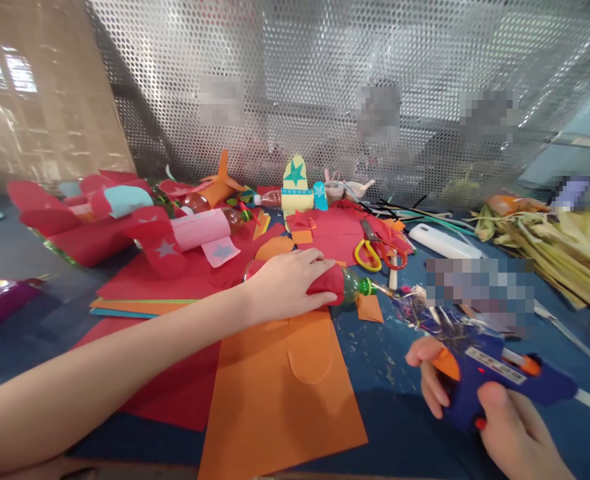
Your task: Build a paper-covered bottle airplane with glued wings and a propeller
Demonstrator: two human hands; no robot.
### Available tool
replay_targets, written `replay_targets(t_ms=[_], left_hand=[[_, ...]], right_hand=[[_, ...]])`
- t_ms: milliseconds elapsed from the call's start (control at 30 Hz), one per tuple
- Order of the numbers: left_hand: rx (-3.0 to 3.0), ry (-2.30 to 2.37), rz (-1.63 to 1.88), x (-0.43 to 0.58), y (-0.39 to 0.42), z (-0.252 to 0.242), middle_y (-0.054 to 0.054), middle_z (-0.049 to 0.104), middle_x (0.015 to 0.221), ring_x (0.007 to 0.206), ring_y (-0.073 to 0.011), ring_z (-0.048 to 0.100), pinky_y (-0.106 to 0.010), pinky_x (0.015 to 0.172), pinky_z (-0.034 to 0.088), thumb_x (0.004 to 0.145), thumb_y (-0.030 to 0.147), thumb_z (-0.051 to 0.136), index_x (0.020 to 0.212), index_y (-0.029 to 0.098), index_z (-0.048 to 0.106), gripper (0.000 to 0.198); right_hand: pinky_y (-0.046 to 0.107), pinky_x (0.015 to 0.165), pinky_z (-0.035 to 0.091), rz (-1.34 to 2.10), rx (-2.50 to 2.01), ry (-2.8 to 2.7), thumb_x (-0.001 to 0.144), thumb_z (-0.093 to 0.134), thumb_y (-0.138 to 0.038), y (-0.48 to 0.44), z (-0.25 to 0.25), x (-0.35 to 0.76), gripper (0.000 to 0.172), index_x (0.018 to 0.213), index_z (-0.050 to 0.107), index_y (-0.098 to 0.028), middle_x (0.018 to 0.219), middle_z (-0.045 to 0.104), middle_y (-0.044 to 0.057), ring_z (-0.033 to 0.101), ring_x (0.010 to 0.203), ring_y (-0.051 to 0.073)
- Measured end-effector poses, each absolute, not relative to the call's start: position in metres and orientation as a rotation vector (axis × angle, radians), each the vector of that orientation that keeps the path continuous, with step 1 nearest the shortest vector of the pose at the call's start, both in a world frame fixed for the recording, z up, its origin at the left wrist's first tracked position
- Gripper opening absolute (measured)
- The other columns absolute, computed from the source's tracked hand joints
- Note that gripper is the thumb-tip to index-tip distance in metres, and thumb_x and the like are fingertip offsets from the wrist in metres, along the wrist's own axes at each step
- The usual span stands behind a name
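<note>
Bottle [353,287] w/ red wrap [327,283] lies mid-table, just beyond the orange sheet [275,393]; L hand [285,285] cups over it, gripping. R hand [507,427], near right, clenches glue gun [495,375]. Best approach, imo: pin wrap tight, thin bead at seam, fingertips clear.

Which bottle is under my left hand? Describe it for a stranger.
Find the big orange sheet on the blue table. At its far edge, under the left hand, lies a bottle. Only it wears plain red paper, without wings or stars.
</note>
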State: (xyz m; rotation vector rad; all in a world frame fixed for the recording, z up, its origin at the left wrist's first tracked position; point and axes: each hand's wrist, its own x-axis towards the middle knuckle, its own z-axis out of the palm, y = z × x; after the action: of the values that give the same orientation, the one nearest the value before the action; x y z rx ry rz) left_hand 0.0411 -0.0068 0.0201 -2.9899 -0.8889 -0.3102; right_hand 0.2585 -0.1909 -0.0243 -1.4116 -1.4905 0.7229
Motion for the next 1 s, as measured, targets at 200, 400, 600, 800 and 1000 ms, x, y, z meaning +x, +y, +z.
replay_targets(t_ms=[200, 400, 600, 800, 1000], left_hand=[[-3.043, -0.968, -0.382, 0.044, -0.006, 0.022, -0.008, 0.061, 0.12, 0.112, -0.0259, 0.057, -0.039, 0.096, 0.045, 0.084, 0.046, 0.054, 0.124, 0.018, 0.055, 0.049], [-2.994, -1.052, -0.439, 0.051, -0.011, 0.021, -0.009, 0.063, 0.115, 0.108, -0.0281, 0.059, -0.043, 0.089, 0.05, 0.083, 0.046, 0.053, 0.115, 0.016, 0.057, 0.044], [-2.973, -1.082, -0.45, 0.055, -0.012, 0.019, -0.01, 0.063, 0.112, 0.106, -0.0293, 0.06, -0.046, 0.09, 0.049, 0.08, 0.048, 0.054, 0.114, 0.016, 0.056, 0.046], [-3.159, -0.95, -0.24, 0.044, 0.0, 0.03, -0.012, 0.058, 0.125, 0.116, -0.0273, 0.054, -0.041, 0.1, 0.041, 0.08, 0.052, 0.057, 0.128, 0.015, 0.049, 0.062], [-3.282, -0.751, -0.048, 0.032, 0.02, 0.039, -0.011, 0.059, 0.123, 0.111, -0.0238, 0.056, -0.034, 0.094, 0.043, 0.084, 0.038, 0.054, 0.134, 0.014, 0.046, 0.056]], right_hand=[[0.033, 0.049, 0.051, 0.551, -1.443, -1.582, 0.093, 0.039, -0.046, -0.193, -0.024, 0.262, 0.032, 0.095, 0.065, -0.028, 0.066, 0.066, 0.004, 0.061, 0.057, 0.023], [0.031, 0.053, 0.056, 0.52, -1.498, -1.543, 0.093, 0.039, -0.043, -0.2, -0.029, 0.264, 0.034, 0.081, 0.067, -0.028, 0.065, 0.067, 0.003, 0.061, 0.053, 0.021], [0.033, 0.057, 0.059, 0.42, -1.549, -1.486, 0.09, 0.045, -0.047, -0.205, -0.028, 0.259, 0.03, 0.081, 0.066, -0.029, 0.068, 0.068, 0.004, 0.065, 0.062, 0.025], [0.033, 0.061, 0.06, 0.333, -1.582, -1.494, 0.091, 0.042, -0.049, -0.204, -0.025, 0.255, 0.034, 0.082, 0.067, -0.029, 0.071, 0.069, 0.004, 0.066, 0.066, 0.026], [0.031, 0.055, 0.058, 0.38, -1.554, -1.574, 0.091, 0.044, -0.044, -0.201, -0.031, 0.265, 0.027, 0.088, 0.067, -0.029, 0.072, 0.069, 0.003, 0.063, 0.057, 0.023]])
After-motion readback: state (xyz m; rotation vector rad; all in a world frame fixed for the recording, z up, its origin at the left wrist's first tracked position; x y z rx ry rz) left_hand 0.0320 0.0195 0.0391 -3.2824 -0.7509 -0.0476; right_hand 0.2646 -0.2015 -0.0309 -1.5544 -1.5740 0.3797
